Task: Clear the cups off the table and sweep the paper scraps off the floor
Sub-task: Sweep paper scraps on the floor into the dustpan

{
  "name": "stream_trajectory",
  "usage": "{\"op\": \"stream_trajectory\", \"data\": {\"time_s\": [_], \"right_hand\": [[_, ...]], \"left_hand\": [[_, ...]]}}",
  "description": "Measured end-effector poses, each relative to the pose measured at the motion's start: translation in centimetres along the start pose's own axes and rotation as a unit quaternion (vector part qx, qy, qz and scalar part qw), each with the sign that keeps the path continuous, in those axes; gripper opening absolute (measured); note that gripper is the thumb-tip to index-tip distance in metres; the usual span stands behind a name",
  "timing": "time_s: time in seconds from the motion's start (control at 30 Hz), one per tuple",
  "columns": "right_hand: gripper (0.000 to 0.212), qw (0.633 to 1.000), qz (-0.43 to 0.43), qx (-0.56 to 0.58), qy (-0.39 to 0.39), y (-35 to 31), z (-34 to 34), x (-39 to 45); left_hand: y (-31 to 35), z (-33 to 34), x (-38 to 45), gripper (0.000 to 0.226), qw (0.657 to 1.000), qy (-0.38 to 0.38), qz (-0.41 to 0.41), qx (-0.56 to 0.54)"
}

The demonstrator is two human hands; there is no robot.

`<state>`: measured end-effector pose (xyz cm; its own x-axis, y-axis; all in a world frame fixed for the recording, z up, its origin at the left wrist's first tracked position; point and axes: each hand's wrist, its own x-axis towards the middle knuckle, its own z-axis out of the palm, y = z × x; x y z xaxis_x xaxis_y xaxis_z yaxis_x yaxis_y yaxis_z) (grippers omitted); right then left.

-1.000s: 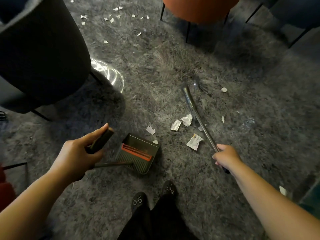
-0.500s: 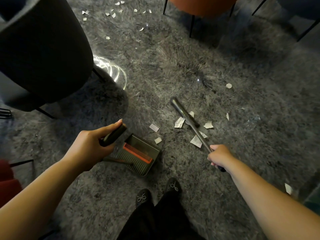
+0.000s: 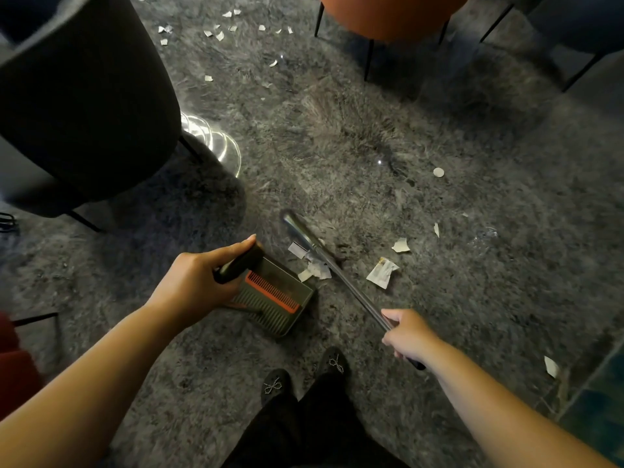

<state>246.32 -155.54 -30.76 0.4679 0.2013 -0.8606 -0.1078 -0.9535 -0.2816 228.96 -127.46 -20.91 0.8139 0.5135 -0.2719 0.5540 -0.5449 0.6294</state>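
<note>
My left hand point(image 3: 199, 282) grips the dark handle of a dustpan point(image 3: 280, 298) with an orange comb, standing on the grey rug. My right hand point(image 3: 407, 334) grips the metal pole of a broom point(image 3: 324, 258), whose head end lies just beyond the pan's mouth. A few paper scraps point(image 3: 315, 270) sit bunched at the pan's edge by the pole. A larger scrap point(image 3: 381, 273) and a smaller one point(image 3: 400, 245) lie to the right of the pole. Several small scraps point(image 3: 219, 32) are scattered farther away at the top.
A dark chair point(image 3: 84, 106) stands at the left, an orange chair point(image 3: 388, 15) at the top, another dark chair leg point(image 3: 580, 70) at the top right. A round white bit point(image 3: 438, 172) and a scrap point(image 3: 551, 366) lie on the rug. My shoes point(image 3: 304, 376) are below.
The broom has swept leftward toward the dustpan, pushing a few scraps up to its mouth. The larger scrap stayed behind on the right. My left hand kept holding the pan.
</note>
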Motion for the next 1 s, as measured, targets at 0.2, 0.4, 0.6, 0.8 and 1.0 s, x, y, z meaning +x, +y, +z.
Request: {"op": "stream_trajectory", "data": {"time_s": [0.2, 0.4, 0.6, 0.8, 1.0], "right_hand": [[0.066, 1.0, -0.01, 0.006, 0.017, 0.6, -0.4, -0.6], [0.062, 0.998, -0.007, 0.006, 0.056, -0.7, -1.6, 1.2], [0.052, 1.0, 0.001, -0.004, 0.031, -1.5, -1.3, 2.1], [0.062, 1.0, 0.005, -0.017, -0.005, 0.7, 0.9, 1.2], [0.061, 0.999, -0.004, -0.011, -0.044, 3.0, 3.2, -0.3]], "left_hand": [[-1.1, 0.3, -2.0, 0.066, 0.998, 0.034, -0.022, -0.044], [-2.3, 0.0, -3.3, 0.069, 0.997, 0.064, -0.02, -0.035], [-2.2, 1.0, -2.9, 0.067, 0.998, 0.049, -0.014, -0.039], [-2.5, 0.4, -3.0, 0.062, 0.999, 0.008, -0.001, -0.053], [-2.4, 0.4, -2.9, 0.064, 1.0, 0.013, -0.01, -0.016]]}}
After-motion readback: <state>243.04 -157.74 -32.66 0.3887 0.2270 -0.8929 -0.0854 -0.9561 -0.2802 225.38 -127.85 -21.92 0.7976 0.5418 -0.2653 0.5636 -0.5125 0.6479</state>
